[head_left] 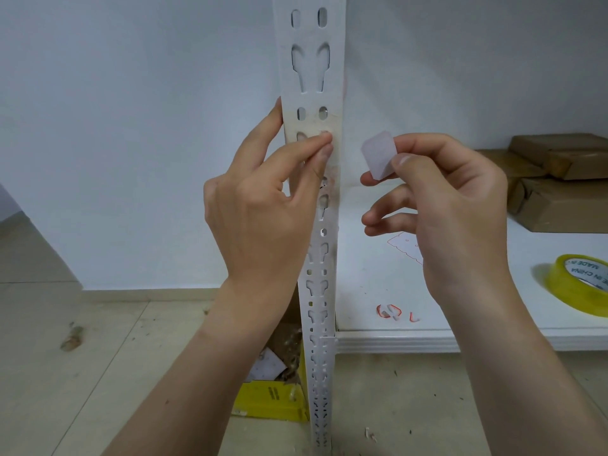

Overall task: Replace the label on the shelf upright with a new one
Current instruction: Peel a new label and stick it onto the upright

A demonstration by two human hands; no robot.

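So the left hand [263, 205] is on the upright [311, 77], thumb and forefinger nipped tight on what looks like a tiny lifted edge of the yellowed patch [316, 125], with another finger lying along the post's edge just above that pinch. The right hand [454, 205] is off to the side of it and clear of the post, thumb and forefinger closed on the lower corner of a small whitish label [378, 154], with the other fingers loosely curled below. Honestly I can't tell if that's the fresh label or a bit that was peeled off. My guess is the picking-off step isn't finished, since the patch runs well above and below the pinch. The main worry is that the pinch has so little to hold that the stuff tears into shreds instead of lifting clean. Then you're sticking a new label onto gummy residue, and it'll bubble or lift. The slots sit right under the pinch too, so an edge over a hole has nothing to bond to. On the other side, the label is held by one corner only, so it can flop, fold onto itself or glue itself to the thumb. If it's the sticky side being touched, skin grease will kill the tack. Below the right grip, the shelf [378, 284] has red-edged scraps [390, 311] on it, with tape [582, 284] further out, so a dropped label could land sticky side down in that.
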